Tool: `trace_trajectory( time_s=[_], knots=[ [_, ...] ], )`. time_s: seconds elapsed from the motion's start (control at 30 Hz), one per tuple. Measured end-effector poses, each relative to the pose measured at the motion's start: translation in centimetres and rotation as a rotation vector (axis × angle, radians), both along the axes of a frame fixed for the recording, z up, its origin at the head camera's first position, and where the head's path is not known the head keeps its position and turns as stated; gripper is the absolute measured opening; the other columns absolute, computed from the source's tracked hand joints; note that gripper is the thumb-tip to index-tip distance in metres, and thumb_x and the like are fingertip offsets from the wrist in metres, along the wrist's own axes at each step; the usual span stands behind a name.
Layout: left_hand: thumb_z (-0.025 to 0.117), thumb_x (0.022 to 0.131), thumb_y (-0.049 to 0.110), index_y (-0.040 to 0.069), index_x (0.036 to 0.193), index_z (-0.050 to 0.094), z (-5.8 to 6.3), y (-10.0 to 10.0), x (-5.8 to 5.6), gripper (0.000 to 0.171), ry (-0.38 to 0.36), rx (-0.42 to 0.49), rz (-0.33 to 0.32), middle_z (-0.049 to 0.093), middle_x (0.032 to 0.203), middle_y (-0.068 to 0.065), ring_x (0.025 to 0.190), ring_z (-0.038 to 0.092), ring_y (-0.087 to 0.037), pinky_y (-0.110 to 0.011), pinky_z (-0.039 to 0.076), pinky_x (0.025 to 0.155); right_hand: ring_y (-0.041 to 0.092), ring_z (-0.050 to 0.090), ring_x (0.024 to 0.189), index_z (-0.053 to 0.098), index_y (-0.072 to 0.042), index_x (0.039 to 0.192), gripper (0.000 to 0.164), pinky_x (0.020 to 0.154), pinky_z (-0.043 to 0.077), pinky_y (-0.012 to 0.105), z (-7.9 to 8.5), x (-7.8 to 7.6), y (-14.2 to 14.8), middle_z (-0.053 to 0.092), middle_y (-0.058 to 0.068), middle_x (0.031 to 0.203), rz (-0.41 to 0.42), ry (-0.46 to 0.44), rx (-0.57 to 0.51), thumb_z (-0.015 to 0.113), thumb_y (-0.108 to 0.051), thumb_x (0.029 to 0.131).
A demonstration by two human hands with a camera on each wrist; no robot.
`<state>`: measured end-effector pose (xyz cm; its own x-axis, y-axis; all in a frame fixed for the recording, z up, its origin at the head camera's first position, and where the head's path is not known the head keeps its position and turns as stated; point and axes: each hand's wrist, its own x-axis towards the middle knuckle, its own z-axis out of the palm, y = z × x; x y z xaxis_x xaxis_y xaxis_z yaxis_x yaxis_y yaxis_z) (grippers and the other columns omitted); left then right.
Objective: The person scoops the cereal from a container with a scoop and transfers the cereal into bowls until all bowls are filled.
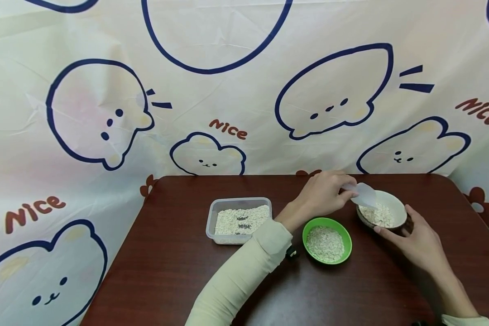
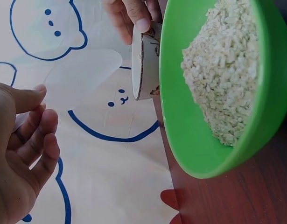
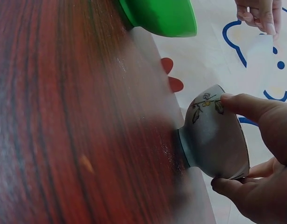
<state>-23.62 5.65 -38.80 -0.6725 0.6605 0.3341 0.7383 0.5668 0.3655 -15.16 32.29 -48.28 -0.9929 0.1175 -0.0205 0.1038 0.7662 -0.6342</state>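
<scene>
My left hand (image 1: 328,192) pinches a translucent white plastic scoop (image 1: 364,195) between thumb and fingers. The scoop tilts down over a white bowl (image 1: 397,206), its tip overlapping the oat flakes (image 1: 381,216) inside. With thumb and fingers spread around the near right side of this bowl, my right hand (image 1: 421,242) grips it on the table. A flower pattern decorates its outer wall (image 3: 211,126) in the right wrist view. Below my left wrist stands a green bowl (image 1: 348,249), also holding oat flakes; it looms large in the left wrist view.
A clear plastic container (image 1: 224,240) of oat flakes, with dark marks showing among them, stands left of the left forearm. The dark brown table (image 1: 155,271) ends at the back against a cloth printed with cartoon animals (image 1: 212,149).
</scene>
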Motion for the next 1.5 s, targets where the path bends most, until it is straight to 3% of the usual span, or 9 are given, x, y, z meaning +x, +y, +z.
trace_trajectory(
  time_s=[0.07, 0.17, 0.3, 0.5, 0.63, 0.83, 0.97, 1.2, 1.5],
  knots=[
    [0.072, 0.105, 0.029, 0.015, 0.124, 0.079, -0.1, -0.2, 0.0, 0.024, -0.017, 0.014, 0.005, 0.078, 0.119, 0.003, 0.099, 0.072, -0.006, -0.009, 0.048, 0.075, 0.066, 0.047, 0.136, 0.013, 0.016, 0.164, 0.118, 0.088, 0.063, 0.043, 0.1, 0.0, -0.1, 0.029, 0.049, 0.16, -0.002, 0.0, 0.012, 0.082, -0.049, 0.094],
    [0.073, 0.105, 0.029, 0.015, 0.122, 0.079, -0.2, -0.8, 0.0, 0.024, -0.029, 0.034, 0.009, 0.078, 0.118, 0.003, 0.097, 0.073, -0.008, -0.01, 0.048, 0.074, 0.067, 0.041, 0.14, 0.013, 0.015, 0.164, 0.116, 0.103, 0.046, 0.071, 0.3, 0.1, -0.2, 0.027, 0.049, 0.161, -0.009, 0.005, 0.022, 0.08, -0.049, 0.095],
    [0.074, 0.104, 0.028, 0.015, 0.121, 0.08, -0.4, -1.8, 0.0, 0.023, -0.019, 0.067, 0.021, 0.079, 0.118, 0.003, 0.097, 0.073, -0.009, -0.011, 0.048, 0.077, 0.068, 0.033, 0.144, 0.014, 0.014, 0.164, 0.113, 0.109, 0.035, 0.08, 0.5, 0.2, -0.3, 0.025, 0.047, 0.163, -0.021, 0.022, 0.021, 0.078, -0.05, 0.096],
    [0.076, 0.103, 0.026, 0.014, 0.119, 0.08, -0.4, -4.1, 0.1, 0.021, -0.018, 0.141, 0.045, 0.08, 0.115, 0.002, 0.1, 0.074, -0.007, -0.014, 0.052, 0.082, 0.066, 0.028, 0.15, 0.015, 0.012, 0.165, 0.111, 0.112, 0.028, 0.082, 1.2, 0.6, -0.6, 0.022, 0.044, 0.166, -0.048, 0.046, 0.044, 0.076, -0.05, 0.098],
    [0.077, 0.102, 0.025, 0.012, 0.115, 0.081, -0.6, -6.0, 0.1, 0.019, -0.013, 0.203, 0.046, 0.08, 0.109, 0.001, 0.098, 0.073, -0.01, -0.018, 0.053, 0.085, 0.065, 0.032, 0.147, 0.017, 0.012, 0.165, 0.109, 0.111, 0.03, 0.082, 1.9, 0.9, -1.0, 0.024, 0.043, 0.166, -0.04, 0.081, 0.059, 0.077, -0.049, 0.097],
    [0.078, 0.1, 0.017, 0.009, 0.107, 0.08, -1.5, -9.4, 0.4, 0.01, -0.014, 0.324, 0.06, 0.078, 0.101, -0.002, 0.087, 0.069, -0.013, -0.028, 0.057, 0.082, 0.065, 0.045, 0.137, 0.024, 0.012, 0.164, 0.104, 0.104, 0.038, 0.08, 3.0, 1.3, -2.2, 0.03, 0.042, 0.164, 0.001, 0.136, 0.077, 0.081, -0.043, 0.096],
    [0.079, 0.099, 0.015, 0.008, 0.105, 0.08, -1.9, -11.5, 0.9, 0.009, -0.02, 0.377, 0.094, 0.077, 0.099, -0.004, 0.083, 0.066, -0.012, -0.028, 0.056, 0.077, 0.063, 0.052, 0.131, 0.032, 0.01, 0.162, 0.099, 0.098, 0.045, 0.077, 3.6, 1.2, -3.1, 0.033, 0.039, 0.164, 0.047, 0.164, 0.083, 0.082, -0.043, 0.096],
    [0.08, 0.099, 0.014, 0.01, 0.105, 0.08, -2.2, -14.3, 2.0, 0.008, -0.05, 0.427, 0.164, 0.076, 0.095, -0.003, 0.076, 0.061, -0.01, -0.023, 0.051, 0.068, 0.062, 0.041, 0.144, 0.035, 0.007, 0.162, 0.096, 0.105, 0.036, 0.08, 4.1, 0.7, -4.8, 0.036, 0.036, 0.164, 0.119, 0.192, 0.043, 0.083, -0.042, 0.095],
    [0.081, 0.096, 0.011, 0.009, 0.1, 0.079, -2.9, -18.0, 3.2, 0.005, -0.041, 0.472, 0.207, 0.069, 0.082, -0.001, 0.068, 0.054, -0.01, -0.028, 0.047, 0.061, 0.058, 0.048, 0.142, 0.037, 0.003, 0.163, 0.098, 0.104, 0.046, 0.075, 4.9, 0.5, -7.5, 0.039, 0.032, 0.165, 0.188, 0.158, 0.012, 0.084, -0.047, 0.093]
  ],
)
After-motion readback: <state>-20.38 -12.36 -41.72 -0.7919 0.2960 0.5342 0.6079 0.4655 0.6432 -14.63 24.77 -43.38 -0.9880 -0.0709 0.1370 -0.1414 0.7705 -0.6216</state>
